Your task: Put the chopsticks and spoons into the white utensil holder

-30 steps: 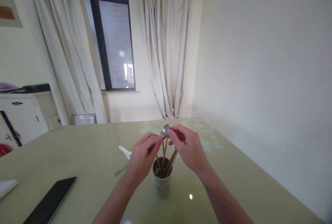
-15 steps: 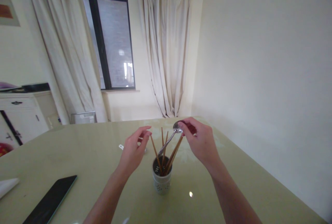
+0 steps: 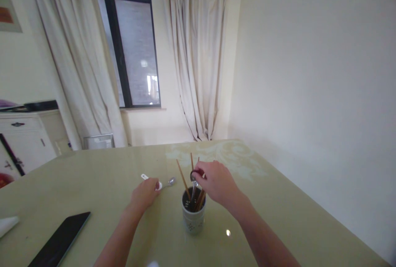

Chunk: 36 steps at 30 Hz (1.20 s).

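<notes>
My right hand [image 3: 216,180] pinches a metal spoon [image 3: 193,176] by its bowl. The spoon's handle points down into a pale patterned utensil holder [image 3: 194,220], among several wooden chopsticks [image 3: 183,178]. My left hand [image 3: 145,193] is low over the table, left of the holder, its fingers curled closed. Those fingertips are at a white spoon [image 3: 144,176], partly hidden behind the hand, and near the handle of a second metal spoon [image 3: 172,181] that lies on the table. What they grip, if anything, is hidden.
A black tablet [image 3: 60,238] lies on the green table [image 3: 108,180] at the left front, with a white object [image 3: 8,225] beyond its left side. A wall [image 3: 309,94] runs along the table's right side. Curtains [image 3: 198,52] and a window stand behind.
My right hand has moved down and left, lowering the spoon's handle deeper into the holder. My left hand has moved from beside the chopsticks down and left to the spoons on the table.
</notes>
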Available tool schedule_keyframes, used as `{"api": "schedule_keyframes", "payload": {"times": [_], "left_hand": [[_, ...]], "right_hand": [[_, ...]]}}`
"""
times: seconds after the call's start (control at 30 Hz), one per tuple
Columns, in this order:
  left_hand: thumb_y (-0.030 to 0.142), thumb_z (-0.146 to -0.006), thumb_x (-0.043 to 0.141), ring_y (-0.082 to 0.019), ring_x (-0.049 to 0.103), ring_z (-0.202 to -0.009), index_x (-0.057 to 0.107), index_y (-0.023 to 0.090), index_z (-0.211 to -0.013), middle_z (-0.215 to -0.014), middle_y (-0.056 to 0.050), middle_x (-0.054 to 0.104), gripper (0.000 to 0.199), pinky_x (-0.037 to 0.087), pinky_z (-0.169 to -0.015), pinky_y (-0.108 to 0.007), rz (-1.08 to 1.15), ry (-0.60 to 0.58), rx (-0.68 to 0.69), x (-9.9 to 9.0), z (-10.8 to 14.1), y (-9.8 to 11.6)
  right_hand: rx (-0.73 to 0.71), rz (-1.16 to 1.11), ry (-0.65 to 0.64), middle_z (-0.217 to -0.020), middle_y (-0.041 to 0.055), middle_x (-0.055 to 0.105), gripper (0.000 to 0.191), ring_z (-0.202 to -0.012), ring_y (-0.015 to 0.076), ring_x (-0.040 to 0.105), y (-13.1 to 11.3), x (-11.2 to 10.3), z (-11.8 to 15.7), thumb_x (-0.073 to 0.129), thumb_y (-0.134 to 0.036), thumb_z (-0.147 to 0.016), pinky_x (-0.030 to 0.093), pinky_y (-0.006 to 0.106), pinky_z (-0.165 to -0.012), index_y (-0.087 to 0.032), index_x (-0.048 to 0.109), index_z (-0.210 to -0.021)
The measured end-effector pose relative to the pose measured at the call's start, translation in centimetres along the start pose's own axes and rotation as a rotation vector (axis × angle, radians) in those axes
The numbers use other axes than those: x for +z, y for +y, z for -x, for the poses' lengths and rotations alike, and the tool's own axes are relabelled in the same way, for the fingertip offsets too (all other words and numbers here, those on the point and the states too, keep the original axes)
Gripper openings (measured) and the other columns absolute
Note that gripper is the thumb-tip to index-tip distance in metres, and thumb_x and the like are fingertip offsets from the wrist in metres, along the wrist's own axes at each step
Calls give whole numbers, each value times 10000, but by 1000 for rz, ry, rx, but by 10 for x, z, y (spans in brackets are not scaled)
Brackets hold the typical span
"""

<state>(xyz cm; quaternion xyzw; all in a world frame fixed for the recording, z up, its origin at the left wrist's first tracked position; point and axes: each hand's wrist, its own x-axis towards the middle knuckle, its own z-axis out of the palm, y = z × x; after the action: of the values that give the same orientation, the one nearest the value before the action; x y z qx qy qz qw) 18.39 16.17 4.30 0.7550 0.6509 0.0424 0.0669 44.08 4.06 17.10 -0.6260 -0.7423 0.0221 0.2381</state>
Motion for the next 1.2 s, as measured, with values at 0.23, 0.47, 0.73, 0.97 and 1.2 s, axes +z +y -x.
{"api": "schedule_keyframes", "payload": {"times": [0.23, 0.47, 0.73, 0.97, 1.2], "left_hand": [[157, -877, 622, -277, 725, -1085, 677, 226, -992, -1116, -96, 767, 145, 484, -843, -309, -5, -25, 1, 13, -10, -12], [110, -860, 564, -272, 719, -1017, 642, 211, -932, -1039, -103, 757, 147, 475, -808, -315, 68, -43, 38, 15, -11, -17], [147, -700, 634, -176, 659, -766, 575, 210, -761, -775, 13, 678, 106, 464, -683, -251, 362, -77, 202, 5, -6, -15], [466, -715, 691, -144, 558, -576, 579, 205, -740, -614, 48, 583, 285, 426, -547, -250, 742, -74, 238, -29, 6, -12], [481, -762, 835, -122, 597, -696, 612, 200, -842, -841, 7, 688, 368, 497, -613, -222, 1208, 306, 264, -122, 66, 19]], "right_hand": [[-14, 142, -147, -934, 84, 817, 150, -867, 262, 764, -7, 15, 3, 637, -261, -945, 461, 305, -701, -247, 779, -993], [2, 165, -140, -924, 101, 805, 137, -874, 289, 757, -8, 14, 6, 659, -298, -939, 436, 316, -670, -241, 771, -993], [22, 52, -11, -867, 58, 797, 245, -778, 226, 730, -3, -1, 6, 656, -444, -994, 374, 291, -630, -236, 742, -897], [-56, -115, 138, -1048, 70, 794, 384, -861, 228, 730, 5, -6, 3, 755, -560, -908, 475, 312, -741, -224, 742, -1091], [-86, -576, 253, -920, 36, 790, 316, -779, 170, 714, -6, -9, 2, 794, -460, -899, 530, 277, -694, -202, 765, -1081]]}}
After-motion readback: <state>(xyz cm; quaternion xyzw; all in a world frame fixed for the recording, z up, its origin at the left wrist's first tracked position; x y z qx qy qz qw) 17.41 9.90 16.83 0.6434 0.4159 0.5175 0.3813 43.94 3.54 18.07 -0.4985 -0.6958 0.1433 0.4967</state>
